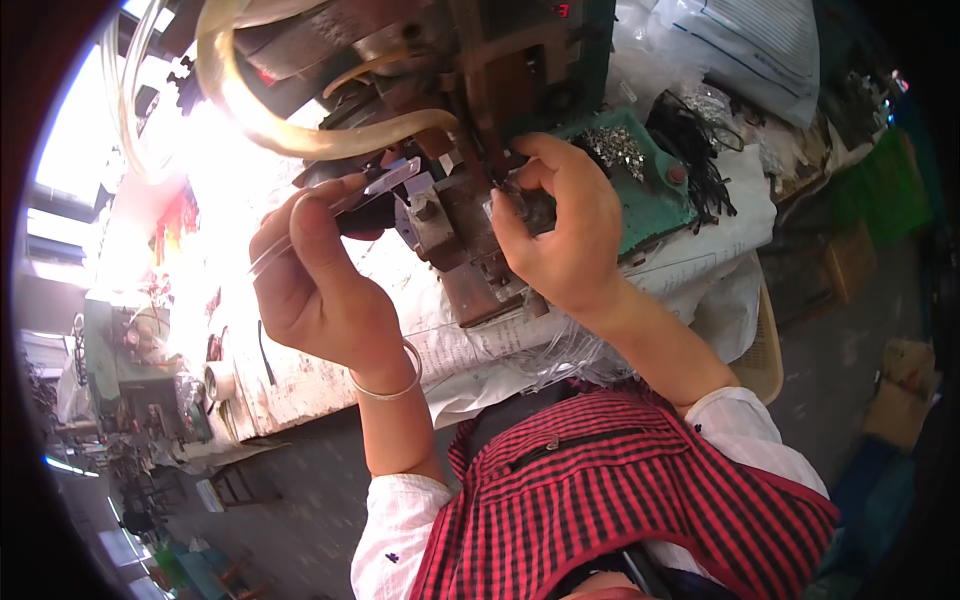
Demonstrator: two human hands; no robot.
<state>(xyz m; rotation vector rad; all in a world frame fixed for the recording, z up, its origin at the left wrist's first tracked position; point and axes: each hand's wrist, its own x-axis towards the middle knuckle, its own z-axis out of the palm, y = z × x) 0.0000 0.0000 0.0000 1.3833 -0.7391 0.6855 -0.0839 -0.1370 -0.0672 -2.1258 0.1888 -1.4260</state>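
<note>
My left hand (320,275) is closed in a pinch at the left of a small bench press (440,235). A thin clear strand (268,258) runs through its fingers. Just past the fingertips is a flat, pale, shiny strip (393,177); whether it joins the strand I cannot tell. My right hand (570,225) curls in from the right, its thumb and forefinger bent around the front of the press's tooling. Whatever small piece lies between those fingertips is too dark and small to name.
A green tray (665,205) with a heap of small metal parts (615,150) stands right of the press. Black cords (695,150) lie beyond it. A thick yellowish hose (300,140) arches over the left side. Clear strands (570,355) hang at the bench's front edge.
</note>
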